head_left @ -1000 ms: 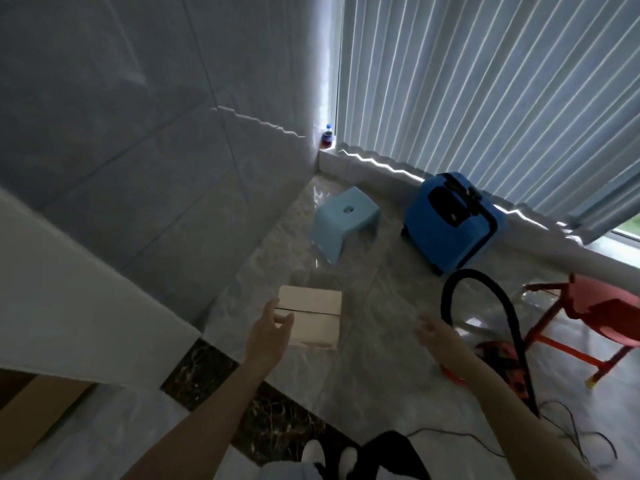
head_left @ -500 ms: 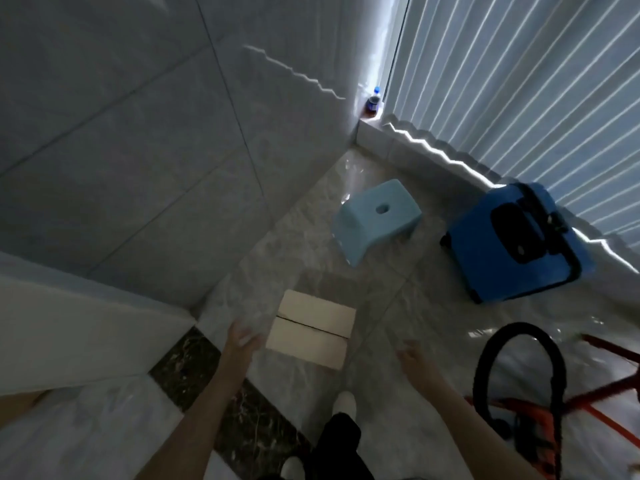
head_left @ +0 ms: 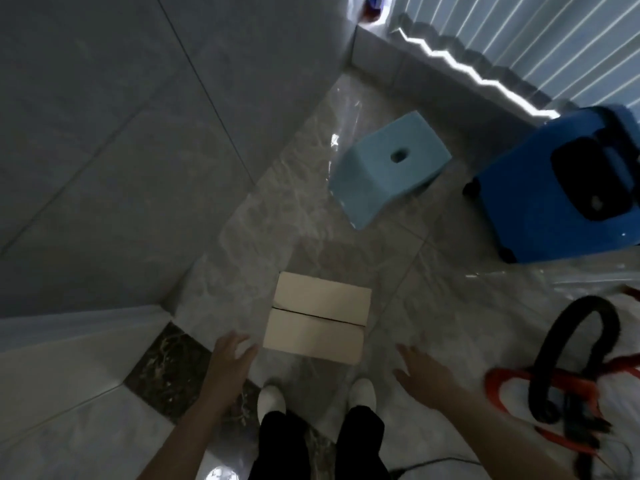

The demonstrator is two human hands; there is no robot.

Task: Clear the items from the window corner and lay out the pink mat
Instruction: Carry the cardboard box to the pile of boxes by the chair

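A closed cardboard box [head_left: 317,322] lies on the marble floor just ahead of my white shoes. My left hand [head_left: 230,358] hovers open at the box's near left corner, not touching it. My right hand [head_left: 420,372] is open too, fingers spread, a little to the right of the box. Farther toward the window corner stand a light blue plastic stool [head_left: 388,168] and a blue suitcase [head_left: 561,188] lying on its side. A bottle [head_left: 375,1] stands on the window ledge in the corner. No pink mat is in view.
A red vacuum cleaner [head_left: 540,403] with a black hose [head_left: 568,351] sits at the right, its cable trailing on the floor. The grey tiled wall [head_left: 138,133] closes the left side. Vertical blinds [head_left: 536,39] cover the window at the top right.
I have stepped closer and my view has tipped down; the box now lies right at my feet. Both hands have dropped lower toward the box's sides, still empty.
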